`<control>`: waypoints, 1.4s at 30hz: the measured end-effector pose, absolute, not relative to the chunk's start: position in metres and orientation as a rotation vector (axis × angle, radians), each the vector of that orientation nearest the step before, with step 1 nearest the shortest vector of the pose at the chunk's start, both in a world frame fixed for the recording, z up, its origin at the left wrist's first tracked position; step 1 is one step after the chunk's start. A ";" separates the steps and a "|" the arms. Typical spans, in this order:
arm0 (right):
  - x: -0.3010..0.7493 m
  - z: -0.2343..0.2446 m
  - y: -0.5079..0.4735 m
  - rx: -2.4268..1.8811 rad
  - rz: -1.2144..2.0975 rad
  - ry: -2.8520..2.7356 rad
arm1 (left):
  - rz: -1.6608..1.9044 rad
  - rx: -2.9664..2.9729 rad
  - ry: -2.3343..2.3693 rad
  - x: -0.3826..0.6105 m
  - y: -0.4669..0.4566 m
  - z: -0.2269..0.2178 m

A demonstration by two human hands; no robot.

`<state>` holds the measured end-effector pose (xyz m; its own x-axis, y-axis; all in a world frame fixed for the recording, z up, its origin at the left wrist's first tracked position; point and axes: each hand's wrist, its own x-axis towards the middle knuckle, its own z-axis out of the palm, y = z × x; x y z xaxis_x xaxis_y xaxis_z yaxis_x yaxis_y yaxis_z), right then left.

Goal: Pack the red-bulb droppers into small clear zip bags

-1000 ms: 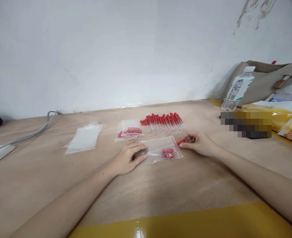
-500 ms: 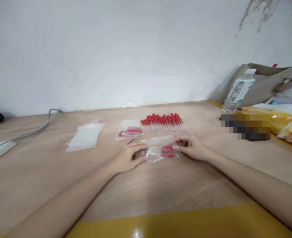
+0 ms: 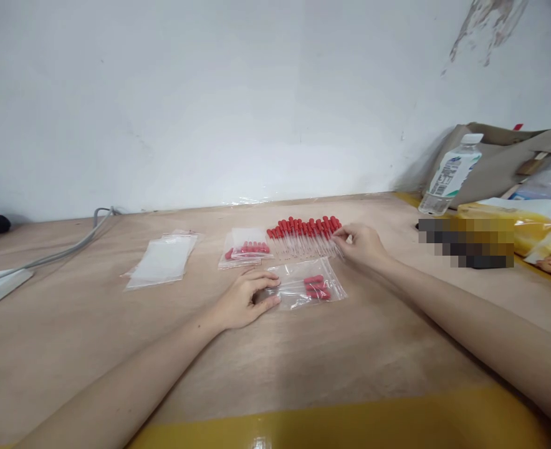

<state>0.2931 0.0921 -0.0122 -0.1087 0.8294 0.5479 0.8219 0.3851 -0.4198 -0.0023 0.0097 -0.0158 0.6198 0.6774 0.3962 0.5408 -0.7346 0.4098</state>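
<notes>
My left hand (image 3: pixel 252 298) grips the left edge of a clear zip bag (image 3: pixel 292 296) between thumb and fingers. Inside that bag, toward its right end, lie several droppers with red rubber bulbs (image 3: pixel 317 288); it rests flat on the table. Behind it is a row of glass droppers (image 3: pixel 303 234), red bulbs pointing away from me and thin clear tubes toward me. At the row's right end, my right hand (image 3: pixel 357 243) pinches a dropper (image 3: pixel 336 237) near its bulb. Left of the row, filled zip bags (image 3: pixel 247 248) with red bulbs showing are stacked.
A pile of flat, clear bags (image 3: pixel 158 262) lies to the left. Farther left are a grey cable (image 3: pixel 70 248) and a white power strip (image 3: pixel 2 290). On the right stand a plastic bottle (image 3: pixel 450 174) and a beige bag (image 3: pixel 504 156), beside yellow packaging (image 3: pixel 532 221).
My right hand has let go of the bag's right end and moved back to the dropper row, pinching one there. My left hand has stayed on the bag.
</notes>
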 end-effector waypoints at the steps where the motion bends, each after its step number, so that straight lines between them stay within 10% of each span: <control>1: 0.292 -0.009 0.102 -1.468 -0.070 -1.892 | 0.788 2.593 0.996 -0.002 0.009 -0.016; 8: 0.274 0.001 0.155 -1.724 -0.262 -1.836 | 0.777 2.575 0.996 -0.003 0.009 -0.017; 42: 0.297 -0.027 0.046 -1.152 1.216 -1.322 | 0.700 2.640 1.031 -0.005 0.008 -0.011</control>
<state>0.2970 0.0461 -0.0269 -0.0869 0.9949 0.0517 0.0312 0.0546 -0.9980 -0.0046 0.0077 -0.0114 0.6400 0.6838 0.3503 0.5780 -0.7289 0.3669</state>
